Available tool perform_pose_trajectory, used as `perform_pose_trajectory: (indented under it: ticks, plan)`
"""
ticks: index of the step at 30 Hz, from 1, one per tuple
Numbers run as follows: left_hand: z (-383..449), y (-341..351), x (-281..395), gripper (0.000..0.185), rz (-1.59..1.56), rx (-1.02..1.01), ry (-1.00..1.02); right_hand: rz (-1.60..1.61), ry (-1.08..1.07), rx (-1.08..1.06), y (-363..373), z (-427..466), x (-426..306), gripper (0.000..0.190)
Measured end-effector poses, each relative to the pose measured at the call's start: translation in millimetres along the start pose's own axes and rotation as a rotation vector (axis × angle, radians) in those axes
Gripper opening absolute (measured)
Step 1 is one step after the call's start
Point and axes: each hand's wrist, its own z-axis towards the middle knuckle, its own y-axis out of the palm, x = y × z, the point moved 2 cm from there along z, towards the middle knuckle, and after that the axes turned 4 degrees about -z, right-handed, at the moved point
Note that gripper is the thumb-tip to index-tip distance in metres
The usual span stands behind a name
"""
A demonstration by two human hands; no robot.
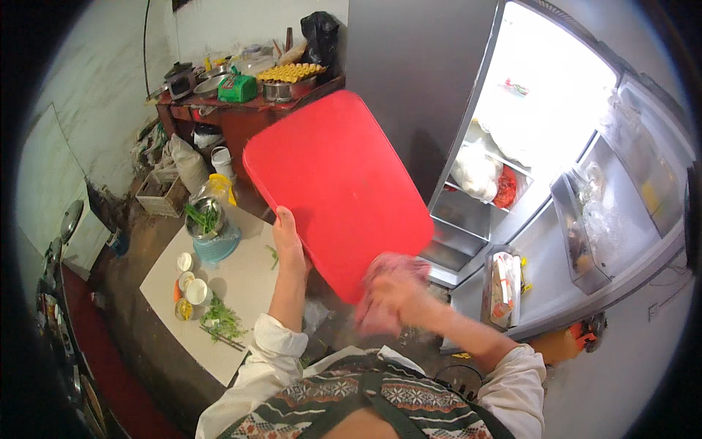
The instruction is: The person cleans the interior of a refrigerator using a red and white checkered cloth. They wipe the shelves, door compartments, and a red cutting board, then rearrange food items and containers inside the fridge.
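Note:
A flat red rectangular panel (340, 186) with rounded corners and a raised rim is held up tilted before me. It looks like a plastic tray or lid. My left hand (288, 238) grips its left edge, thumb on the near face and fingers hidden behind. At the lower right corner, my right hand (403, 296) holds a bunched pinkish-red cloth (378, 318) against or very near the panel; both are blurred by motion.
To the right stands an open refrigerator (466, 137) with bagged food and a loaded door (620, 219). At left, a low table (164, 285) bears cups, greens (222, 321), chopsticks and a bowl on a blue basket (216, 247). A red cabinet (241, 129) with pots stands behind.

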Motion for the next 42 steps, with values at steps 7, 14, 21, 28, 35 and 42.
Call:
perform_pose_trajectory:
  ticks: [7,14,21,28,35,42]
  plan:
    - [-27.8,10.9,-34.1,0.050,0.162,0.039,-0.180,-0.380,0.142,0.696,-72.4,77.0,42.7,0.043]
    - [-39.0,36.8,-20.7,0.044,0.033,0.053,-0.228,-0.585,0.192,0.329,-30.3,46.8,104.9,0.051]
    - [-17.7,2.1,-10.3,0.056,-0.001,0.140,-0.047,-0.419,0.315,0.345,52.2,-41.5,73.8,0.053]
    - [-29.7,-23.3,-37.4,0.056,-0.073,0.174,-0.108,-0.256,-0.109,-0.220,89.9,-3.8,7.3,0.051]
    - [-79.9,-48.7,-55.4,0.059,0.055,0.221,-0.222,-0.447,0.264,0.009,44.6,63.4,167.3,0.037]
    - [-113.5,-61.7,-92.6,0.046,0.358,0.324,-0.410,-0.316,0.229,0.354,55.4,92.0,168.2,0.033]
